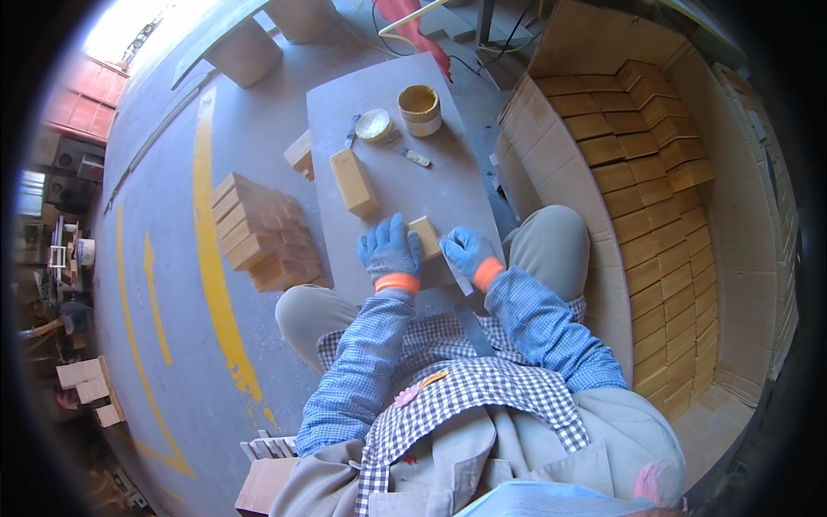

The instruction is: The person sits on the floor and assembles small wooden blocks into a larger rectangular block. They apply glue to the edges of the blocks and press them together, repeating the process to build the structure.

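A small tan wooden block (424, 238) lies on the near part of the low grey table, between my two gloved hands. My left hand (389, 248), in a blue-grey glove with an orange cuff, lies flat with its fingers stretched out; its thumb side is against or close beside the block. On the block's other side, my right hand (468, 250) has its fingers curled and pressed together near the block's right end. A thin pale edge (460, 277) shows below that hand, but I cannot make out what it is. A longer tan block (353, 183) lies beyond my left hand.
On the table (465, 164) stand an open tub of brown paste (419, 110) and a white round container (375, 126), with a small putty knife (417, 158) nearby. Stacked blocks (263, 228) stand left of the table. A large cardboard box (560, 164) packed with tan blocks (650, 207) is at right.
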`<state>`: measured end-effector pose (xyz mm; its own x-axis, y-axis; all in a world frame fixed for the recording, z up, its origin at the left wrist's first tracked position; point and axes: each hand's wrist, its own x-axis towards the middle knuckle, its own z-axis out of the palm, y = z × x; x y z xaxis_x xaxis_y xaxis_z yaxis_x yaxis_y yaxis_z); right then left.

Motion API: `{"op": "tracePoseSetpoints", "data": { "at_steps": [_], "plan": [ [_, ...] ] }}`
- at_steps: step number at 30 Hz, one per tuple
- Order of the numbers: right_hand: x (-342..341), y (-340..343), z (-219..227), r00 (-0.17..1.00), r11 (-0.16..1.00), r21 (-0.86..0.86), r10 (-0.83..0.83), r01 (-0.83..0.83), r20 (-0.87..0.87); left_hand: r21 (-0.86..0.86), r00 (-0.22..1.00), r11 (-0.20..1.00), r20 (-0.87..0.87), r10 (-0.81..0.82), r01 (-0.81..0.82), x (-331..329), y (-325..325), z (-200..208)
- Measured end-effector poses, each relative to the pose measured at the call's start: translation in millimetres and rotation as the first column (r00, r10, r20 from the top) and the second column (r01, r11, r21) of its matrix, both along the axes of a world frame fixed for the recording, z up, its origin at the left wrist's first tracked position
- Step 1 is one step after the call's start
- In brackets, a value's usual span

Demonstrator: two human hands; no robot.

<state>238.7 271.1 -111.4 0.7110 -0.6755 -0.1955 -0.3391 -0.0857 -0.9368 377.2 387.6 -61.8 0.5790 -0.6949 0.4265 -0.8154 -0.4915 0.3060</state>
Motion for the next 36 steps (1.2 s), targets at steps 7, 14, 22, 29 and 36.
{"op": "tracePoseSetpoints", "data": {
  "at_steps": [7, 14, 22, 29, 36],
  "plan": [
    [37.9, -1.7, 32.5, 0.97, 0.904, -0.427, -0.104, 0.0, -0.219, 0.077, 0.999, 0.997, -0.038, 0.002, 0.001, -0.8, -8.7, 2.3],
    [44.4, -10.9, 31.2, 0.992, 0.919, -0.391, -0.087, 0.045, -0.091, 0.083, 0.999, 0.997, -0.032, 0.012, -0.009, 0.0, -10.7, 7.5],
    [45.5, -27.0, -8.1, 0.998, 0.983, 0.185, -0.028, 0.016, 0.062, 0.084, 0.999, 0.996, -0.043, -0.015, 0.018, 0.9, -10.7, 7.0],
    [13.9, -9.2, -28.9, 0.999, 0.927, 0.373, 0.037, -0.045, 0.027, 0.068, 0.999, 0.998, -0.047, 0.007, -0.004, 1.6, -12.6, 5.7],
    [52.5, -30.8, -14.3, 0.984, 0.974, 0.227, -0.064, 0.025, 0.169, 0.091, 0.999, 0.996, -0.039, 0.025, -0.021, 0.6, -11.9, 5.2]
  ]
}}
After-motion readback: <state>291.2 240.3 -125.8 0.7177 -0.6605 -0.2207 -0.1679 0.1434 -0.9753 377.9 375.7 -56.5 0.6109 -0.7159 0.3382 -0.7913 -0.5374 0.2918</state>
